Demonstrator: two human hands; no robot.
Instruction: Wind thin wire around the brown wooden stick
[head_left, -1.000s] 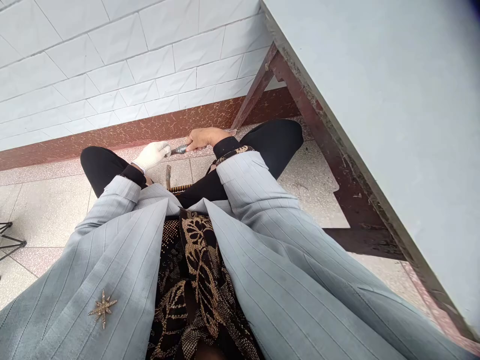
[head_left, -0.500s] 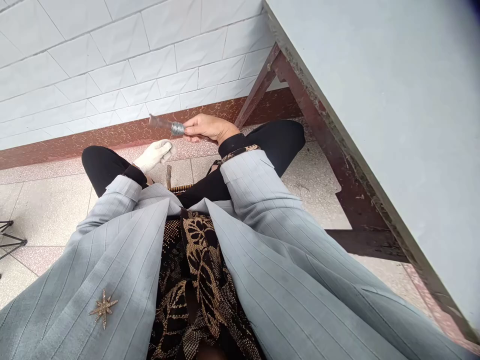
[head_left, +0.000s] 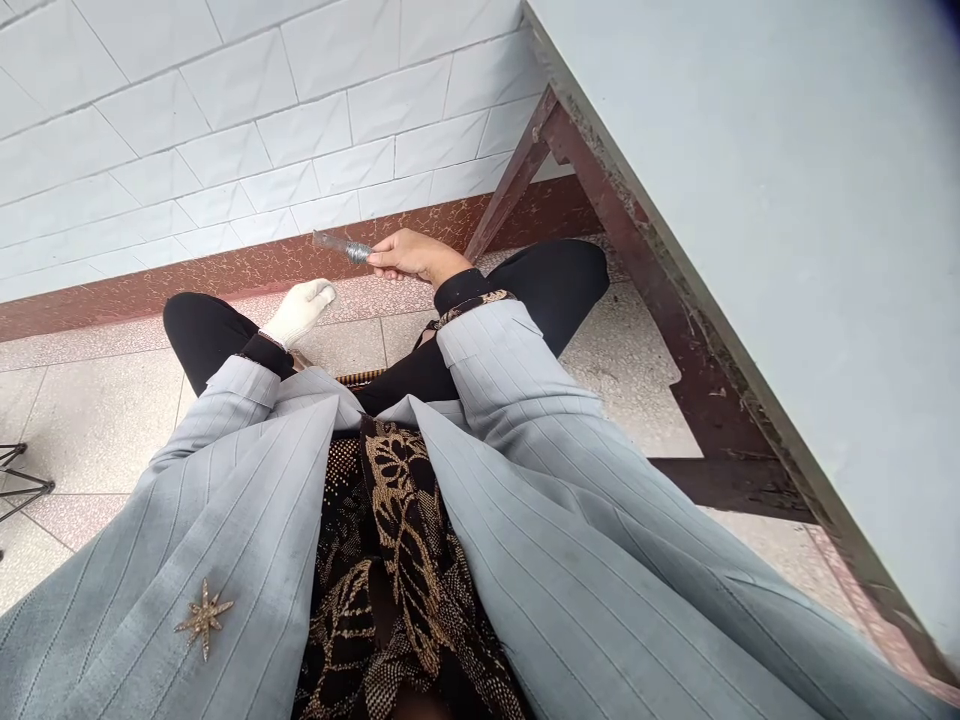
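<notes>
Leftward, the right hand points a tool.

L hand gloved & curled, R hand bare, gripping, further fwd.

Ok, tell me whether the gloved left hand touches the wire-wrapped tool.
Apart: the head view shows reddish skirting between the gloved left hand and the wire-wrapped tool.

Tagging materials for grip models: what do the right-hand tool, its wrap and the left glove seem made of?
Tool: probably metal, dull; a flat grey-brown strip.
Wrap: likely metal wire; silvery, bright glints.
Glove: looks like knitted fabric, matte off-white; exact fibre unclear.
</notes>
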